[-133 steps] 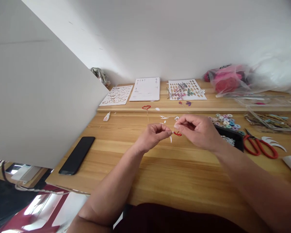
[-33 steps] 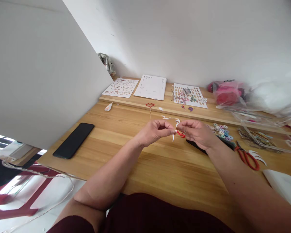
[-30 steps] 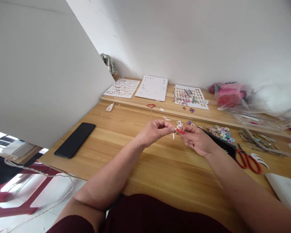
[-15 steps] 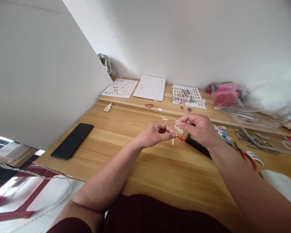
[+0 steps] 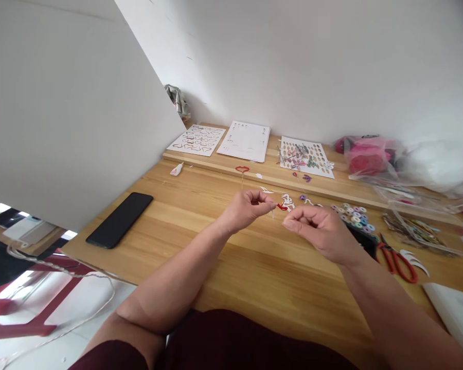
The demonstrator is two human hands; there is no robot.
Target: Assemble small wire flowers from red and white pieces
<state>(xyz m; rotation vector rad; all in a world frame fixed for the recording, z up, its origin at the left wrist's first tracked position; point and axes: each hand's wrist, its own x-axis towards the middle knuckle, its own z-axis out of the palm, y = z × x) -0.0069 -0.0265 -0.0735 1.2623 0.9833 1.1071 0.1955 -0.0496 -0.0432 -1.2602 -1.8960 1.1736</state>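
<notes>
Above the table's middle, my left hand (image 5: pixel 250 209) pinches a small white paper piece partly wrapped in red thread (image 5: pixel 281 207). The red end juts out to the right of my fingertips, and a pale strip hangs below them. My right hand (image 5: pixel 316 226) is closed in a pinch just right of and below that piece. Whatever lies between its fingertips is too fine to make out. White paper cut-outs (image 5: pixel 287 199) lie on the table behind both hands. A black case (image 5: pixel 360 237) is partly hidden behind my right hand.
Right of my hands are thread spools (image 5: pixel 357 218), red-handled pliers (image 5: pixel 397 259) and a clear tray of metal pieces (image 5: pixel 412 226). A black phone (image 5: pixel 119 220) and a glue bottle (image 5: pixel 176 169) lie left. Cut-out sheets (image 5: pixel 196 140) rest on the raised ledge (image 5: pixel 273 177) at the back.
My right hand has moved down, nearer to me, and lower than the red-wrapped piece. My left hand keeps its pinch on it. The view has shifted slightly.
</notes>
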